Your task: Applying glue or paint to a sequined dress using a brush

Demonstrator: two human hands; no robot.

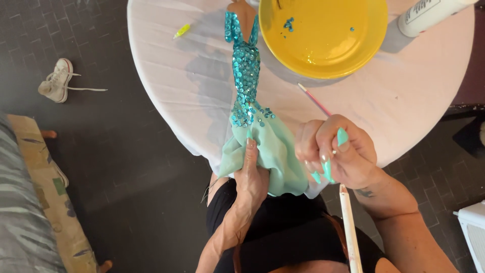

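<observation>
Hanging over the near edge of the round white worktop, the mint skirt of a sequinned doll dress is pinched by the left hand; the right hand grips a thin brush. Just beside, a yellow bowl holds a few loose sequins.

Bowl: round yellow plastic bowl at the table's far side, a few turquoise sequins inside
Bottle: white bottle lying just right of the bowl
Table: round table under white cloth
Marker: small yellow-green object on the cloth's left
Floor: white lace-up sneaker on dark tiles
</observation>
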